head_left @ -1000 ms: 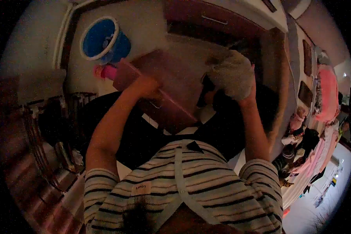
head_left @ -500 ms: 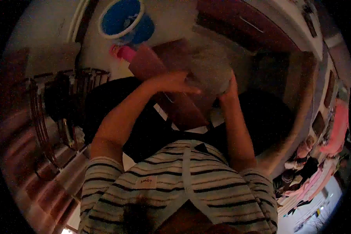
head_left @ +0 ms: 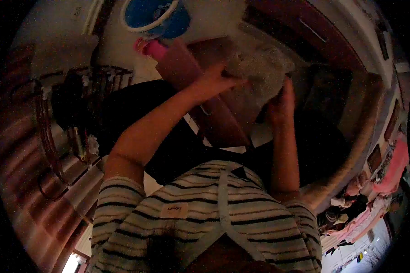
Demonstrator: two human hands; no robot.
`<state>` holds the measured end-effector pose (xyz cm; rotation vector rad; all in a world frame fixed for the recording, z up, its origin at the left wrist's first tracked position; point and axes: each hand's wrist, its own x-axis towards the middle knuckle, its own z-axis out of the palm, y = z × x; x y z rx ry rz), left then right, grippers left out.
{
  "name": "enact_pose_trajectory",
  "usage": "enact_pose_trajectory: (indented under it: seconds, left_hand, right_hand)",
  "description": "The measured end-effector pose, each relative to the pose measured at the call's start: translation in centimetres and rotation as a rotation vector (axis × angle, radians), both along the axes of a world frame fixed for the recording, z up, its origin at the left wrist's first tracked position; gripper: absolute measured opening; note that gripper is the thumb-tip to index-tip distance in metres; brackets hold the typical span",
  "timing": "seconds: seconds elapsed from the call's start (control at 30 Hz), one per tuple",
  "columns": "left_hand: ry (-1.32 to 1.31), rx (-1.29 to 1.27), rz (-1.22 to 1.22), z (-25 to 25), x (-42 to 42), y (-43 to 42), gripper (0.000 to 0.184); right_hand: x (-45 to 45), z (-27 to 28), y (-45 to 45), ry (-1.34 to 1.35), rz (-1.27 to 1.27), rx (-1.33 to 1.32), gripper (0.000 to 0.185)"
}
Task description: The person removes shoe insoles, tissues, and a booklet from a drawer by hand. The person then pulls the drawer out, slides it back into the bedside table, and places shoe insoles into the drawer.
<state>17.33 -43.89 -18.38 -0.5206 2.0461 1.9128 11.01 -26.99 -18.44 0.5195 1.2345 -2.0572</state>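
Observation:
A bunched grey-beige cloth (head_left: 262, 73), soft and fuzzy in outline, is between my two hands above a reddish-brown drawer or box (head_left: 216, 120). My left hand (head_left: 218, 84) grips the cloth's left side, with the fingers reaching along its lower edge. At the cloth's right side my right hand (head_left: 283, 102) is closed on it, the thumb pointing up and the other fingers partly hidden. Dim light and blur hide the cloth's details.
A blue bucket (head_left: 177, 20) with a pale rim stands at the far left, near a pink object (head_left: 155, 49). Dark red cabinetry with a handle (head_left: 312, 29) is at the back. A rack (head_left: 50, 132) stands left; pink clothes (head_left: 394, 164) lie right.
Both hands and the cloth have shifted slightly up and to the right. The cloth looks more bunched and spread to the right. The whole view has also shifted a little.

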Motion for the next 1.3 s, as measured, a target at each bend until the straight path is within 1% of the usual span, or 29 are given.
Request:
enact_pose_trajectory:
  seconds: [0.03,0.07,0.13,0.17,0.23,0.27,0.33,0.37,0.43,0.47,0.53,0.57,0.63,0.67,0.73,0.77,0.83,0.87,0.93,0.97,1.0,1.03,1.07,1.1,1.13,1.17,1.23,1.3]
  left_hand:
    - [-0.102,-0.045,0.018,0.5,-0.2,-0.1,0.051]
    - [-0.098,-0.037,0.01,0.0,-0.3,-0.1,0.051]
    - [-0.069,-0.055,0.098,-1.4,-0.1,-0.1,0.048]
    - [-0.068,-0.045,0.088,-1.9,0.1,-0.2,0.048]
    - [-0.109,-0.112,0.03,-2.3,0.5,-0.4,0.053]
    - [-0.108,-0.107,0.02,-2.5,0.5,0.0,0.053]
    - [-0.038,-0.195,0.195,-2.6,0.6,0.9,0.057]
    - [-0.04,-0.191,0.191,-2.8,0.5,0.8,0.057]
    - [-0.091,0.132,0.174,-3.1,0.5,0.5,0.051]
    - [-0.093,0.134,0.176,-2.7,0.5,0.4,0.051]
    - [-0.126,0.317,0.195,-1.6,0.3,0.4,0.049]
    - [-0.129,0.318,0.197,-1.8,0.2,0.4,0.049]
    - [-0.121,0.261,0.205,-2.3,-0.2,0.2,0.05]
    - [-0.122,0.265,0.213,-2.3,-0.3,0.3,0.05]
    - [-0.078,0.173,0.196,-2.2,-0.6,0.8,0.052]
    - [-0.082,0.178,0.207,-3.1,-0.3,0.9,0.052]
    - [0.035,-0.566,0.131,-5.2,0.3,0.6,0.053]
    - [0.033,-0.565,0.139,-4.6,0.1,0.2,0.053]
    - [0.315,-0.764,-0.049,-2.6,-0.1,-0.6,0.053]
    - [0.311,-0.758,-0.047,-2.4,0.5,-0.8,0.053]
    - [0.278,-0.903,-0.451,-2.2,1.2,-1.2,0.053]
    - [0.238,-1.028,-0.863,-2.1,1.7,-1.3,0.054]
    - [0.239,-1.025,-0.862,-2.9,2.4,-0.9,0.054]
    - [0.226,-1.008,-0.889,-4.6,3.2,-0.3,0.048]
    - [0.211,-0.993,-0.917,-5.6,3.6,0.0,0.043]
    - [0.211,-0.994,-0.916,-5.5,3.5,0.2,0.043]
    - [0.232,-1.045,-0.797,-5.4,3.3,0.7,0.031]
    - [0.218,-1.079,-0.808,-5.1,3.2,1.1,0.03]
  right_hand:
    - [-0.2,-0.5,0.2,0.007,-0.004,-0.039,0.047]
    - [0.0,-2.0,0.5,0.012,-0.012,-0.029,0.047]
    - [0.9,-5.7,1.3,0.441,0.639,0.487,0.05]
    - [1.2,-6.0,1.0,0.436,0.631,0.5,0.05]
    - [1.8,-6.1,0.0,0.63,0.664,0.508,0.051]
    - [1.5,-6.2,0.0,0.627,0.657,0.516,0.051]
    - [0.9,-6.4,0.1,0.573,0.589,0.657,0.048]
    - [0.7,-5.9,0.2,0.569,0.586,0.661,0.048]
    - [-0.2,-4.1,0.1,0.322,0.584,0.383,0.083]
    - [-0.5,-3.2,-0.2,0.319,0.586,0.385,0.083]
    - [-0.8,-2.1,-0.8,0.436,0.663,0.433,0.073]
    - [-0.7,-2.6,-0.8,0.433,0.665,0.433,0.073]
    - [-0.4,-4.4,-0.6,0.45,0.438,0.416,0.054]
    - [0.1,-4.8,-0.5,0.45,0.447,0.418,0.054]
    - [1.4,-5.4,-0.1,0.1,0.388,-0.016,0.059]
    - [1.7,-5.8,-0.1,0.094,0.399,-0.012,0.059]
    - [1.9,-6.2,-0.2,-0.046,0.391,0.022,0.055]
    - [1.2,-5.8,-0.4,-0.045,0.4,0.024,0.055]
    - [-0.9,-4.8,-0.5,-0.36,-0.011,-0.003,0.051]
    - [-2.0,-7.6,1.2,-0.004,0.124,0.211,0.049]
    - [-3.5,-11.8,3.8,0.355,0.258,0.42,0.047]
    - [-5.5,-15.2,6.3,0.437,0.318,0.584,0.049]
    - [-7.7,-17.7,8.7,0.519,0.378,0.747,0.05]
    - [-9.8,-19.6,10.5,0.59,0.437,0.937,0.051]
    - [-11.2,-20.6,12.0,0.613,0.491,1.086,0.051]
    - [-12.6,-21.4,13.3,0.61,0.537,1.201,0.051]
    - [-14.9,-22.9,15.5,0.595,0.612,1.367,0.052]
    - [-16.2,-23.6,16.3,0.591,0.642,1.442,0.052]
